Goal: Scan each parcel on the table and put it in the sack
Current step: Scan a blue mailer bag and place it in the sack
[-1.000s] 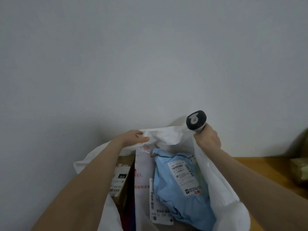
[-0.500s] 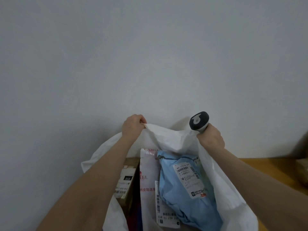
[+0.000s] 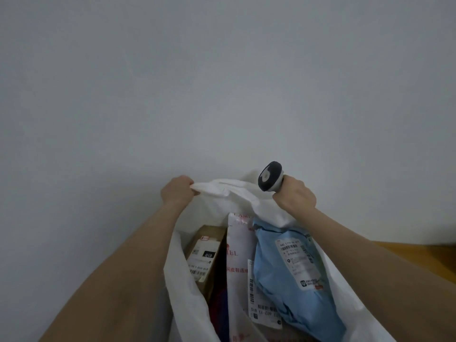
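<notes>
A white sack stands open below me, its far rim pulled up. My left hand grips that rim at the left. My right hand holds the grey-and-white scanner upright and also clutches the rim at the right. Inside the sack lie a blue poly parcel with a white label, a white mailer with red print, and a brown cardboard box at the left.
A plain pale wall fills the upper view right behind the sack. A strip of wooden table shows at the right edge, beside the sack.
Both hands have lifted the sack's far rim higher. My left hand moved from a loose pinch to a full grip and spread leftward; the parcels inside show more.
</notes>
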